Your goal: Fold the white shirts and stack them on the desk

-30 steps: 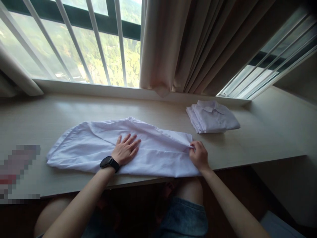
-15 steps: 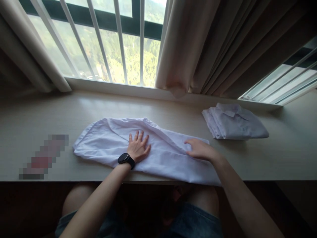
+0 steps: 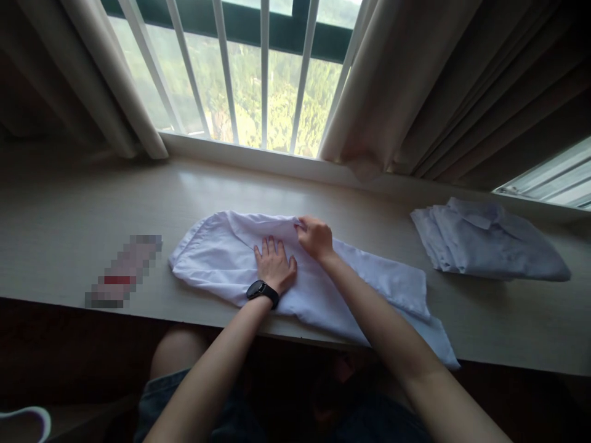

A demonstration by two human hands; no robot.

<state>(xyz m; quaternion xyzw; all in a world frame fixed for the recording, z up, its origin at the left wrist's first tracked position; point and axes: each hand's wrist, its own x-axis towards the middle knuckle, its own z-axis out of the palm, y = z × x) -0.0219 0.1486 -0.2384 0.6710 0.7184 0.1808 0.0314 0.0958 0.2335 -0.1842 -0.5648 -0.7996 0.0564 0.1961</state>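
A white shirt [image 3: 378, 286] lies stretched along the pale wooden ledge [image 3: 74, 215], its right end hanging over the front edge. My left hand [image 3: 276, 266], with a black watch on the wrist, presses flat on the shirt's middle, fingers spread. Just right of it, my right hand [image 3: 314, 237] pinches a fold at the shirt's far edge.
Folded white shirts [image 3: 489, 247] are stacked at the right of the ledge. A blurred-out object [image 3: 122, 271] lies to the left of the shirt. Beige curtains [image 3: 415, 86] hang at the barred window [image 3: 263, 74] behind. My knees in denim shorts are below the ledge.
My right hand has moved left along the shirt from its right end to the far edge beside my left hand and pinched the cloth. The view has shifted left.
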